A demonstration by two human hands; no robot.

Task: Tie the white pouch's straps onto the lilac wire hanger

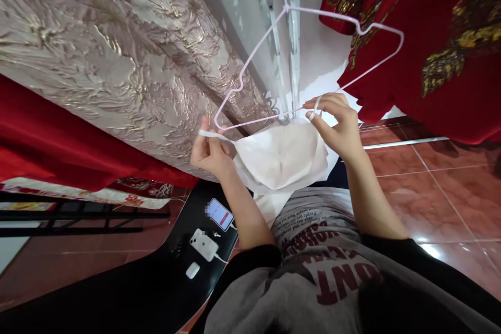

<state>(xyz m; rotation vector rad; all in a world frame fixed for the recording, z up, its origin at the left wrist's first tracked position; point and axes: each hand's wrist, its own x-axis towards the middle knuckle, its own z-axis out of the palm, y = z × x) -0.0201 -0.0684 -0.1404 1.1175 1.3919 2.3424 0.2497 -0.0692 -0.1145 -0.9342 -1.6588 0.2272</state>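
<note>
A small white garment with thin straps hangs between my two hands, just under a pale pink wire hanger. My left hand is closed, pinching the left strap and pulling it out sideways. My right hand is closed too, pinching the right strap near the hanger's lower bar. The hanger's hook goes up toward a white frame and its top is cut off by the picture's edge.
A beige and gold embroidered curtain fills the upper left. Red and gold fabric hangs at the upper right. A black table below holds two phones and a small white case. The floor is red tile.
</note>
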